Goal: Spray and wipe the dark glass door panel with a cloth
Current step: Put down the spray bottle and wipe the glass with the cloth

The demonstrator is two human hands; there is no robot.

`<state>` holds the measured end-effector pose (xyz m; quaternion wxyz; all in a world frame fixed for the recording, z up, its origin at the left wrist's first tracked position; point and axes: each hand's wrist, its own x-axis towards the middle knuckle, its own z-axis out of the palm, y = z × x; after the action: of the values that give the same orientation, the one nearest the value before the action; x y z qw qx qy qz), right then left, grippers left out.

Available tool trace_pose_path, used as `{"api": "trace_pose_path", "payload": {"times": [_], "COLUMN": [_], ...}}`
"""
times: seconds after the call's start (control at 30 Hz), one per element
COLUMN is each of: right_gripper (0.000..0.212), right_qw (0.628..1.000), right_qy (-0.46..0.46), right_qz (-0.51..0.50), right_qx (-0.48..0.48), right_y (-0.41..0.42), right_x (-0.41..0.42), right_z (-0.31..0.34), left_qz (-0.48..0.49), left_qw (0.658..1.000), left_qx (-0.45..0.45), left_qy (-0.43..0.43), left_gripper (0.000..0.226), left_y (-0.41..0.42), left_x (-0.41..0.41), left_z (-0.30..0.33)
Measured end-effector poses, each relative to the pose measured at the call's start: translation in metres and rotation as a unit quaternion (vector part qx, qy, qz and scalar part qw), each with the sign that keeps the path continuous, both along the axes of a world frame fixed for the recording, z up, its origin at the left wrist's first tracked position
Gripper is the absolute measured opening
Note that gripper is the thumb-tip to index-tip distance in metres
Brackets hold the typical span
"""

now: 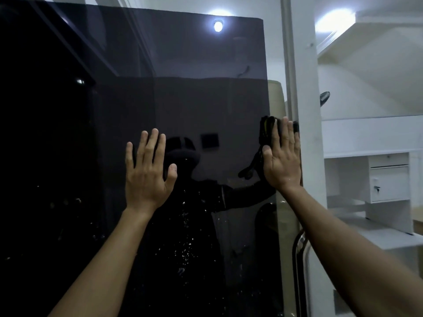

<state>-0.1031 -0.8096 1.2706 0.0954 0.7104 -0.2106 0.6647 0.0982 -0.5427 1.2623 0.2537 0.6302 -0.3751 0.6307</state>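
Observation:
The dark glass door panel (183, 92) fills the left and middle of the view and mirrors the room. My left hand (147, 172) lies flat on the glass with fingers spread and holds nothing. My right hand (282, 156) presses a dark cloth (267, 126) flat against the panel's right edge; the cloth sticks out above and left of my fingers. White spray droplets (185, 245) speckle the glass low in the middle. No spray bottle is in view.
A white door frame post (302, 65) stands just right of the panel. A curved metal handle (299, 248) runs down below my right forearm. Behind clear glass on the right is a white desk (375, 234) with a small locked drawer unit (389, 179).

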Motion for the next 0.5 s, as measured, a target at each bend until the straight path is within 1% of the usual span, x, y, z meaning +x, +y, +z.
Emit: {"api": "trace_pose_path", "payload": {"times": [0.2,0.33,0.5], "right_gripper": [0.069,0.070,0.071], "right_qw": [1.000,1.000,0.999], "right_qy": [0.006,0.008,-0.005], "right_qz": [0.000,-0.007,-0.015], "right_qx": [-0.015,-0.011,0.028], "right_y": [-0.002,-0.004,0.006], "right_x": [-0.001,-0.001,0.004], "right_z": [-0.008,-0.022,-0.027], "left_qz": [-0.022,-0.010,0.006], "left_qw": [1.000,1.000,1.000], "left_qx": [-0.002,-0.002,-0.002], "left_qy": [0.004,0.002,0.000], "left_gripper": [0.068,0.068,0.069], "left_y": [-0.006,-0.010,-0.010], "left_x": [-0.009,-0.006,-0.007], "left_z": [-0.028,-0.046,-0.045]}}
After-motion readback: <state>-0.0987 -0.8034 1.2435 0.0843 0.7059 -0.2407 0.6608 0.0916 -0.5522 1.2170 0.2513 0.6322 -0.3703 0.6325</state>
